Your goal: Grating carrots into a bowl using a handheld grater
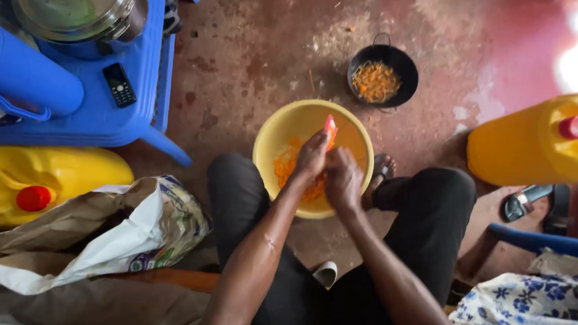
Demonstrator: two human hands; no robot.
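Both forearms run up from the bottom of the view, over my dark trousers, to meet above the yellow bowl [303, 121] that sits on the reddish floor [254, 59] between my knees. My left hand [311, 158] has its grip clenched around a piece of carrot [330, 129], whose orange-pink tip sticks up above my fingers over the middle of the bowl. My right hand [343, 182] presses against the left one just beside it, fingers curled; I cannot tell what its grip holds, since the palm side is hidden. Under both hands, grated orange shreds [285, 165] lie heaped in the bowl, mostly toward its left and lower side. Beyond the bowl, farther from me, a small black pan [404, 64] with a wire handle stands on the floor holding more orange shreds. To my left, a crumpled paper and printed sack [126, 234] lies near my knee, with a yellow jerrycan with a red cap [64, 171] behind it. A blue plastic stool [139, 61] above that carries a metal pot [76, 11], a blue jug [23, 76] and a small black phone [119, 85]. To my right, another yellow jerrycan with a red cap [533, 142] lies on its side, and a blue-flowered cloth [527, 308] shows at the lower right corner.
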